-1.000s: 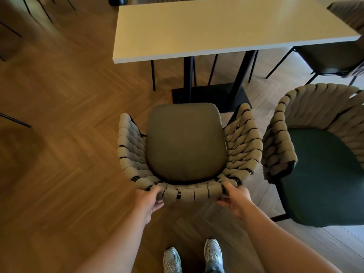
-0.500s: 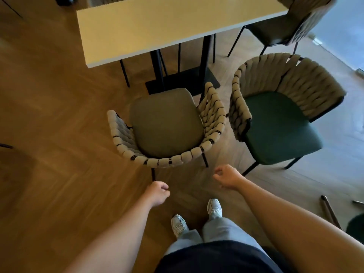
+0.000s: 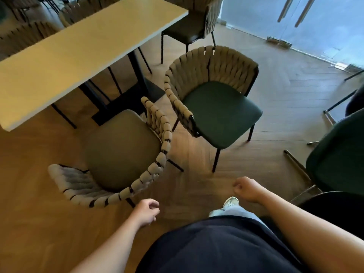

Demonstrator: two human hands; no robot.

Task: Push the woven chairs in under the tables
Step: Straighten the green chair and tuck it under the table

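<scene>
From the head view, the left grip hung with fingers loosely curled around nothing, just off the back rail of the tan-seated woven chair, which stood at its 11 o'clock. The right grip was balled into a loose fist, also holding nothing, apart from every chair. The tan-seated chair's open front pointed to about 12 o'clock, toward the worktop and its dark pedestal base. The seat did not show under the worktop's near edge. The green-seated woven chair stood at 11 o'clock from the right grip, which was the nearer of the two to it. Its woven back curved round the 12 o'clock side and its seat opened toward 5 o'clock, away from the worktop at its 9 o'clock. It would probably need turning before it could be pushed in. Its near arm stood just beside the tan-seated chair's right arm, with only a narrow gap between them, so swinging it risked a knock there. Open wooden floor lay at its 3 o'clock, giving room to pivot. A dark green chair crowded the right side at 4 o'clock, and another woven chair sat at the worktop's far end.
</scene>
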